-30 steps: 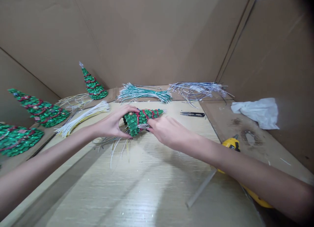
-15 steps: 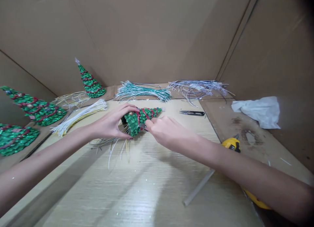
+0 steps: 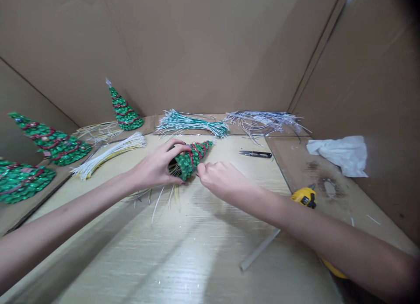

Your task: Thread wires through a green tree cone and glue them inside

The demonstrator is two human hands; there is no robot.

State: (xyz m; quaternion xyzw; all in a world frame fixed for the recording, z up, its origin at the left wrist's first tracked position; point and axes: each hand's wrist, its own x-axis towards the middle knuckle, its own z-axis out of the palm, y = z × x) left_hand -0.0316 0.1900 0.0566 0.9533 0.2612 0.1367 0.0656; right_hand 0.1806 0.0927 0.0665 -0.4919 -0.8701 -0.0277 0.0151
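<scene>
My left hand (image 3: 155,164) grips the wide end of a green sequinned cone tree (image 3: 192,159) wound with red garland. Pale wire ends (image 3: 160,199) fan out from its base toward the table. My right hand (image 3: 219,179) presses against the tree's lower side. Only a tiny metal tip (image 3: 197,175) of small snips shows at its fingertips; the rest is hidden by the fingers. Another pair of black-handled thread snips (image 3: 256,154) lies apart, to the right.
Several finished green cone trees (image 3: 49,142) lie at left, one (image 3: 124,113) further back. Bundles of white (image 3: 108,155), green (image 3: 192,125) and silver wires (image 3: 262,122) lie behind. A white cloth (image 3: 337,154), yellow tool (image 3: 303,197) and cardboard walls (image 3: 210,46) surround the pale table (image 3: 131,260).
The tree has turned in my left hand, its tip swinging up and left. The snips' blade has mostly gone behind my right fingers. The whole view has shifted slightly.
</scene>
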